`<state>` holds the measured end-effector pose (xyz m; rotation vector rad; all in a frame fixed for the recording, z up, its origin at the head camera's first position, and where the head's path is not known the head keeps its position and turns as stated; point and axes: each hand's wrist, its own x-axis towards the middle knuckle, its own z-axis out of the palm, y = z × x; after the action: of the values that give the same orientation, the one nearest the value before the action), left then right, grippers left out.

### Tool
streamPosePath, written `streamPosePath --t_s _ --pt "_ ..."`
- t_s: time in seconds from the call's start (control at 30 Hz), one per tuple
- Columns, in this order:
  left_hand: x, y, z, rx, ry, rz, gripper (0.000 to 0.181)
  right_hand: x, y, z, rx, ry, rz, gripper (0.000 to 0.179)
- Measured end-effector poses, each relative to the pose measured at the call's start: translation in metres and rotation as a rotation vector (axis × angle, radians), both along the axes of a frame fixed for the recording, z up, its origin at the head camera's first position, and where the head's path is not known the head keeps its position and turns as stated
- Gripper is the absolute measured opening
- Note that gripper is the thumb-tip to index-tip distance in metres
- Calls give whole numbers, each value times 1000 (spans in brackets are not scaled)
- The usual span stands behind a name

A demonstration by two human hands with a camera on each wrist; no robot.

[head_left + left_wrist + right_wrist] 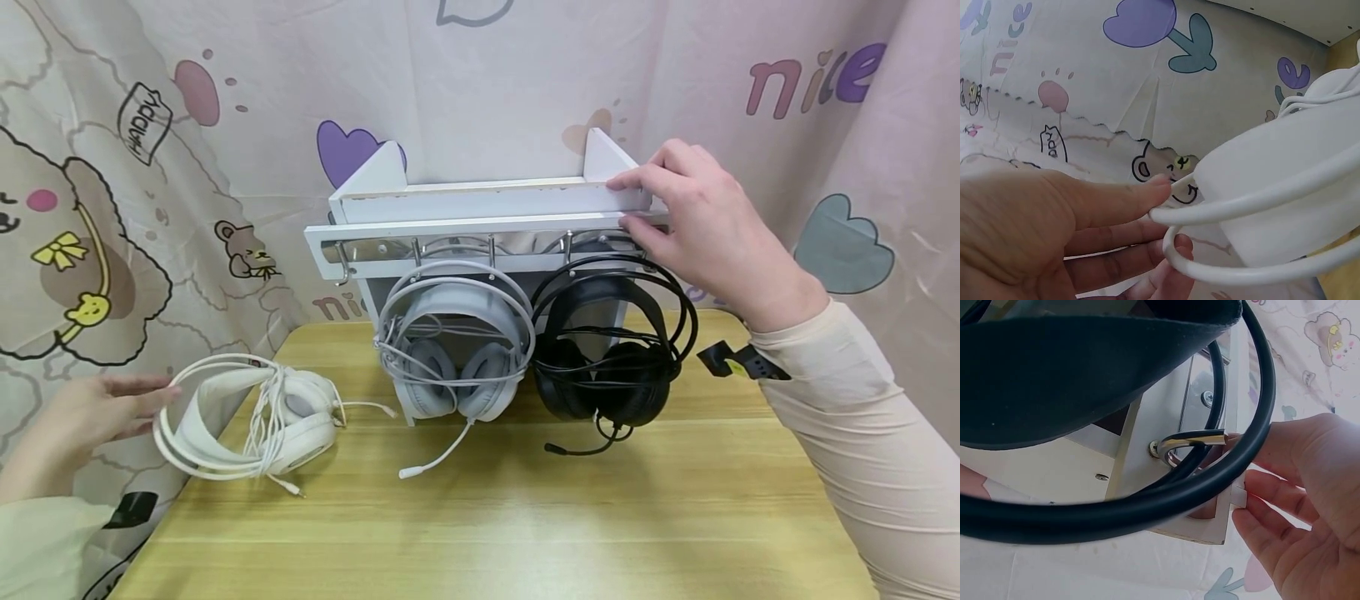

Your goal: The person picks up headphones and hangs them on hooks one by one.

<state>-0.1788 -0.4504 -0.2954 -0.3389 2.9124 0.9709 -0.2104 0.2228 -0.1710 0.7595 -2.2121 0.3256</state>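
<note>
At the left, my left hand (112, 417) holds the twin outer bands of a white headset (247, 421) between thumb and fingers. Its bundled cable wraps the headset, which overlaps the table's left side in the head view. The left wrist view shows the thumb by the upper band (1254, 203) and fingertips behind the lower one. My right hand (701, 225) grips the right end of a white hook rack (480, 204), thumb in front, fingers on top. A grey headset (461, 350) and a black headset (607, 358) hang from the rack's metal hooks, microphones pointing down-left.
The rack stands at the back of a wood-grain table (495, 533). An uncovered metal hook (343, 262) sits at its left end. A printed curtain (525, 83) hangs close behind and along both sides. Coiled cables loop around the hanging headsets.
</note>
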Motion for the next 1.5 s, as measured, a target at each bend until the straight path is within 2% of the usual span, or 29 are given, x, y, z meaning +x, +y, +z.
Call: streamPosePath --t_s 0.13,0.23,0.37,0.4,0.57,0.7,0.97,1.3,1.5 --pt "-2 4 6 6 48 -27 77 0 0 -1 -3 -3 -2 30" --pt "-1 7 10 19 47 -41 79 0 0 -2 -6 -5 -2 30" --pt "-1 9 16 -13 0 -52 86 0 0 -2 -9 0 4 30" --pt "-2 10 16 -18 12 -51 86 0 0 -2 -11 1 5 30" --pt "-6 15 24 -58 -35 -77 89 0 -1 -2 -18 -4 5 30" --pt "-7 20 29 -105 -31 -96 84 1 -1 -2 -18 -8 -2 30" --pt "-8 33 35 -191 88 -174 67 1 -1 -2 -19 2 2 29" --pt "-8 48 34 -199 195 -149 57 2 -1 -1 -20 2 3 29" --pt "-9 56 35 -222 226 -151 51 2 -1 -1 -16 -1 -2 30"
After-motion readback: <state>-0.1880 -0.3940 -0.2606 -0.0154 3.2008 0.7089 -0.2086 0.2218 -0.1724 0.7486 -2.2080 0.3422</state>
